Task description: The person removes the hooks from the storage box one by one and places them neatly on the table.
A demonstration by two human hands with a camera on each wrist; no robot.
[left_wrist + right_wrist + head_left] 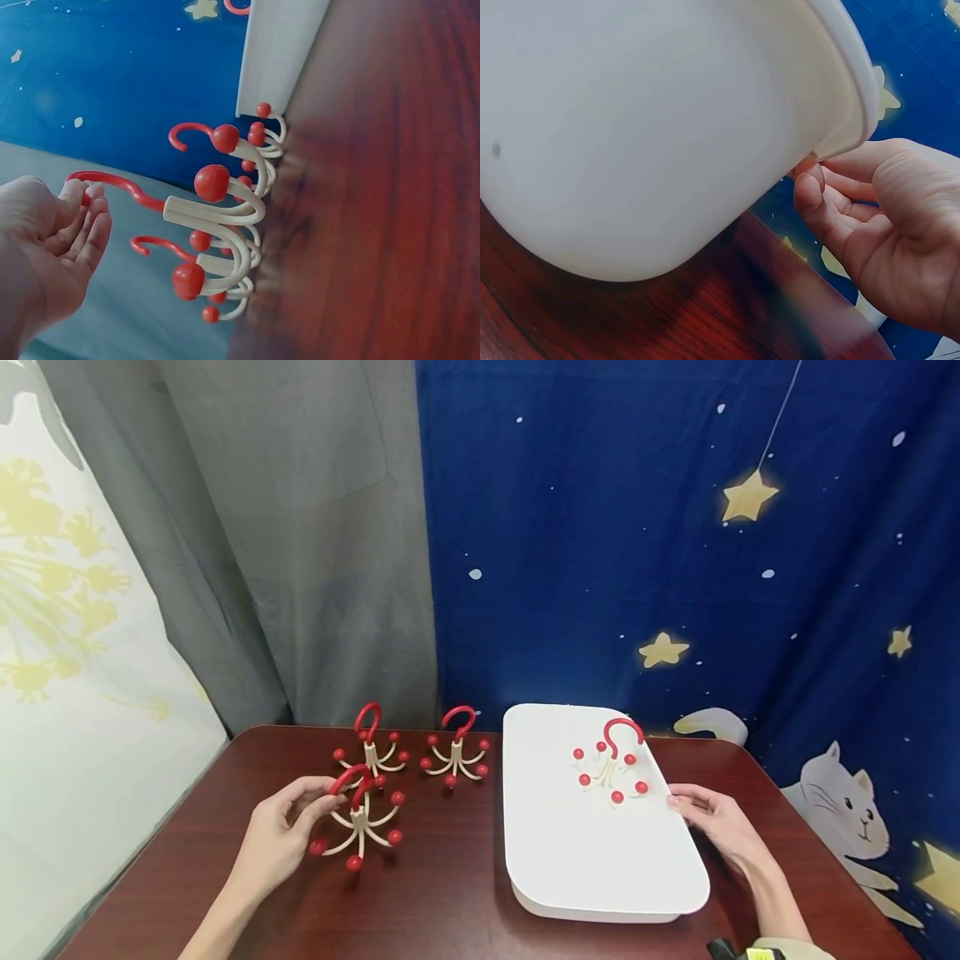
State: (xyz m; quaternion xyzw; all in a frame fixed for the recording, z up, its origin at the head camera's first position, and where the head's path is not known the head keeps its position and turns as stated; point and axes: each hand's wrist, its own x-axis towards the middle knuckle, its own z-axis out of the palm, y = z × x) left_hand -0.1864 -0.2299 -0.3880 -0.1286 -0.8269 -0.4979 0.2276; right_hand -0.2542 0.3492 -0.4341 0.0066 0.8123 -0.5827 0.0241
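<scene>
My left hand [281,831] pinches the red hook of a hanger [360,822] between thumb and fingertips. That hanger has several cream curved arms tipped with red balls, and it is upright at the left of the table. Close behind it stands a second hanger [371,756] of the same kind, partly hidden. A third hanger [457,760] is to their right. On the white box's flat top sits another hanger [609,768], its red hook upward. My right hand [712,827] holds the right edge of the white box [652,135], fingers under the rim in the right wrist view.
The dark reddish-brown table [442,877] ends at a grey curtain [315,568] and a blue star-patterned curtain [540,568] behind it. A pale curtain with yellow flowers [67,652] hangs at the left edge.
</scene>
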